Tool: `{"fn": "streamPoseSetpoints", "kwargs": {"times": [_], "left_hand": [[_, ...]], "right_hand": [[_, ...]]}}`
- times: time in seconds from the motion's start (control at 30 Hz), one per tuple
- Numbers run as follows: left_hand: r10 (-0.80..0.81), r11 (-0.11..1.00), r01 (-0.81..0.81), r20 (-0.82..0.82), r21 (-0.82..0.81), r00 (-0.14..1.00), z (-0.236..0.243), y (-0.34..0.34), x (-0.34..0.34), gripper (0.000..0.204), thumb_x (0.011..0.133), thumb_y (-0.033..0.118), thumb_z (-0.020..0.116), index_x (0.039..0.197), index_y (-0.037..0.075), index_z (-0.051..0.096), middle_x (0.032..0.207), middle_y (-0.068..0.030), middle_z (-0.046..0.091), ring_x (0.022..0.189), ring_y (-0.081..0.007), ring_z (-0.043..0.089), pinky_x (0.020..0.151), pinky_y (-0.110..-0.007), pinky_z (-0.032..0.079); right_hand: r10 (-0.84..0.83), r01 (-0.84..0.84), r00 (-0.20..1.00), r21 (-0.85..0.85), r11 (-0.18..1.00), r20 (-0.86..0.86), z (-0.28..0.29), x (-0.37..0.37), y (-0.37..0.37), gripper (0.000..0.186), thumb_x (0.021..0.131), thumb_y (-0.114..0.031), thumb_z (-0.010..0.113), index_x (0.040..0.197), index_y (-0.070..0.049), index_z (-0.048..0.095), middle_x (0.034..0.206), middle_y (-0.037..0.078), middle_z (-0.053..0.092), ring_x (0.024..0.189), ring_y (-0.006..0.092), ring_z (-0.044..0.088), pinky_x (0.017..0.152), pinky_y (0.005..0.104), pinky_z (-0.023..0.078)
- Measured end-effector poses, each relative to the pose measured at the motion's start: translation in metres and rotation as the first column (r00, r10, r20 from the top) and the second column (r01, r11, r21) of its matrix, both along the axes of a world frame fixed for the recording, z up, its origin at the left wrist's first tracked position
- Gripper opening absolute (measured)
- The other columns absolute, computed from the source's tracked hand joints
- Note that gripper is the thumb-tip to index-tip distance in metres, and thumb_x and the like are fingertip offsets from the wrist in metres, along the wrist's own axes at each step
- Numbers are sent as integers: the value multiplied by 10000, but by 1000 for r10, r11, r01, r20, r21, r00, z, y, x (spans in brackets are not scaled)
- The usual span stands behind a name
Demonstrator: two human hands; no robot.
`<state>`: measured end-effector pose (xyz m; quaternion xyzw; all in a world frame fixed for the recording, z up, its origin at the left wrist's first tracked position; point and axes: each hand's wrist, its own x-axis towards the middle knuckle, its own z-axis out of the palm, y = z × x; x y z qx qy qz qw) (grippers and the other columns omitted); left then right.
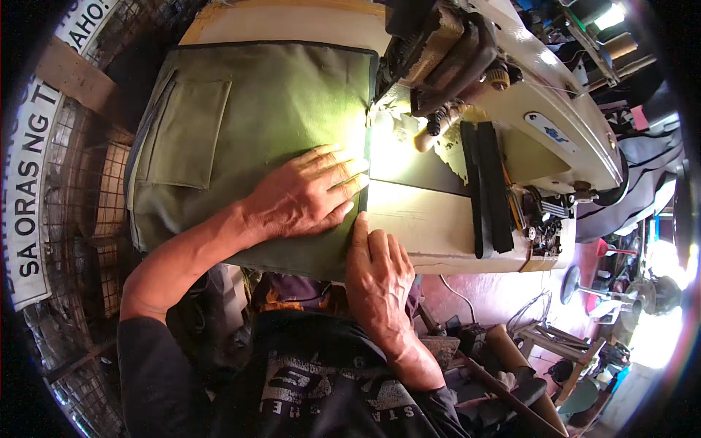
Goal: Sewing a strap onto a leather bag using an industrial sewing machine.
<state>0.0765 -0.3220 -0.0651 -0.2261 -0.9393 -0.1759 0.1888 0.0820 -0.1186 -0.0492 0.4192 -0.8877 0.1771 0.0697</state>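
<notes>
An olive-green fabric panel (pixel 292 102) with black binding along its edges lies across the sewing machine bed (pixel 420 226). A flat stitched pocket (pixel 188 135) is on its left part. My left hand (pixel 303 193) rests flat on the panel, fingers stretched toward the bound right edge, below the needle area. My right hand (pixel 380 281) grips the lower end of that edge, its index finger along the black binding and the other fingers curled. The sewing machine (pixel 537 117) stands to the right; bright lamp light washes out the panel's edge by the needle, so the needle cannot be made out.
Black strips (pixel 491 190) lie across the machine bed, with small metal parts (pixel 544 230) at its right end. A wire mesh (pixel 69 168) with a white lettered banner (pixel 36 190) runs along the left. Wooden pieces and a cardboard tube (pixel 518 365) stand at lower right.
</notes>
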Motion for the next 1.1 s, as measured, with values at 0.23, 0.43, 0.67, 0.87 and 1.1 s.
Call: {"fn": "streamPoseSetpoints", "kwargs": {"times": [0.23, 0.43, 0.67, 0.87, 1.1], "left_hand": [[20, 996, -18, -22, 83, 1000, -2, -12, -24, 381, 844, 136, 633, 1201, 3, 654, 1264, -168, 633, 1226, -331, 569, 1076, -463, 446], [-41, 998, 44, -79, 39, 996, 0, -30, -50, 248, 833, 132, 651, 1039, -2, 684, 1178, -149, 648, 1181, -324, 589, 1050, -448, 471], [-148, 987, 154, -119, 44, 982, -1, -52, -75, 156, 777, 94, 718, 923, 48, 684, 1046, -93, 641, 1052, -275, 641, 1030, -444, 490], [-147, 988, 153, -126, 37, 981, 0, -53, -77, 143, 780, 104, 723, 906, 48, 685, 1028, -97, 641, 1020, -281, 642, 1029, -446, 493], [-201, 977, 185, -174, -105, 964, -2, -61, -83, 182, 770, 155, 719, 925, 62, 690, 1024, -103, 646, 1085, -307, 625, 999, -425, 512]], "right_hand": [[15, -15, 1000, -24, 1000, 2, 0, -25, -13, 498, 757, -9, 614, 1245, 84, 582, 829, 106, 532, 756, 266, 588, 671, 383, 493], [0, 0, 1000, -33, 999, 0, -4, -50, -30, 451, 766, -14, 608, 1210, 59, 597, 852, 119, 555, 774, 287, 596, 696, 384, 486], [-20, 23, 1000, -123, 992, 23, -17, -67, -45, 444, 791, -26, 615, 1231, 30, 597, 910, 147, 604, 766, 325, 602, 680, 420, 488], [-58, 62, 997, -86, 994, 50, -8, -70, -51, 451, 795, -41, 620, 1242, 19, 599, 913, 154, 613, 760, 325, 606, 672, 421, 492], [-17, 24, 998, -125, 992, 59, -15, -75, -49, 416, 839, -46, 623, 1252, -1, 593, 986, 174, 649, 849, 341, 640, 732, 422, 522]]}}
